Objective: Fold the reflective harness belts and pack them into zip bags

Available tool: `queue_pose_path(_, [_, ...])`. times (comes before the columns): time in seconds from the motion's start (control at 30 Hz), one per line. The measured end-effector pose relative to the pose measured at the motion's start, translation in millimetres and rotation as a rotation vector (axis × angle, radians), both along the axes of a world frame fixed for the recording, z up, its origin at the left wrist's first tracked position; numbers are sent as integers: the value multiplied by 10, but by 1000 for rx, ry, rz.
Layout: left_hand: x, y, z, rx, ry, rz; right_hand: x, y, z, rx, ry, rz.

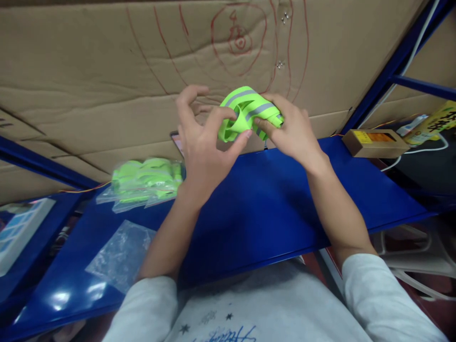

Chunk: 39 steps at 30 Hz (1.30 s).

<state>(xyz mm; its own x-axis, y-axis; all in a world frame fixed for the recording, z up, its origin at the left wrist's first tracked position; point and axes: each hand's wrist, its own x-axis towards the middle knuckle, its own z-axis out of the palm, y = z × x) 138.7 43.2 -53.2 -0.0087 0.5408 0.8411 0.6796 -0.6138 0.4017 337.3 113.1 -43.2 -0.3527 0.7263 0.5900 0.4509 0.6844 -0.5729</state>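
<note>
**Lime strap (264,110) held up**

Our right hand (291,129) pinches its right end; our left hand (205,142), loosely curled, touches its left loops, how firmly we cannot tell. Slackening our pinch could unroll those. The strap's long axis runs left-right, dipping rightward. Bagged straps (145,176) lie below-left.

Dim indoor light, apparently from overhead. White glare spots the blue table (242,218) at eight o'clock; a soft shadow darkens it between three and four. The neon strip (257,109) at one o'clock looks vivid. Wide-angle distortion stretches the edges; fine detail is soft.
</note>
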Motion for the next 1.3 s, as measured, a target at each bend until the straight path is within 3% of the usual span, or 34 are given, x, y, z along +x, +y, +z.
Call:
queue_pose_path(0.3, [-91,105,-80,-28,-99,19,19,34,11,11,-11,-15])
queue_pose_path(0.53, [-253,225,-159,87,-23,245,-27,-44,4,11,-57,-13])
queue_pose_path(0.73, [-241,188,-96,0,2,120,-12,61,-41,-2,-57,-52])
queue_pose_path(0.8, [-265,230,-123,38,-22,143,-9,96,-56,-22,-59,-40])
queue_pose_path(0.93, [-342,350,-229,203,-101,312,-46,97,-74,-61,-52,36])
queue_pose_path(1.03, [-356,351,-278,229,-78,316,-80,50,-53,-78,-41,18])
queue_pose_path(1.2, [-425,332,-254,252,-136,256,-81,10,-20,-113,49,28])
queue_pose_path(1.3, [-464,353,-194,397,-206,376,-101,10,-41,-205,88,133])
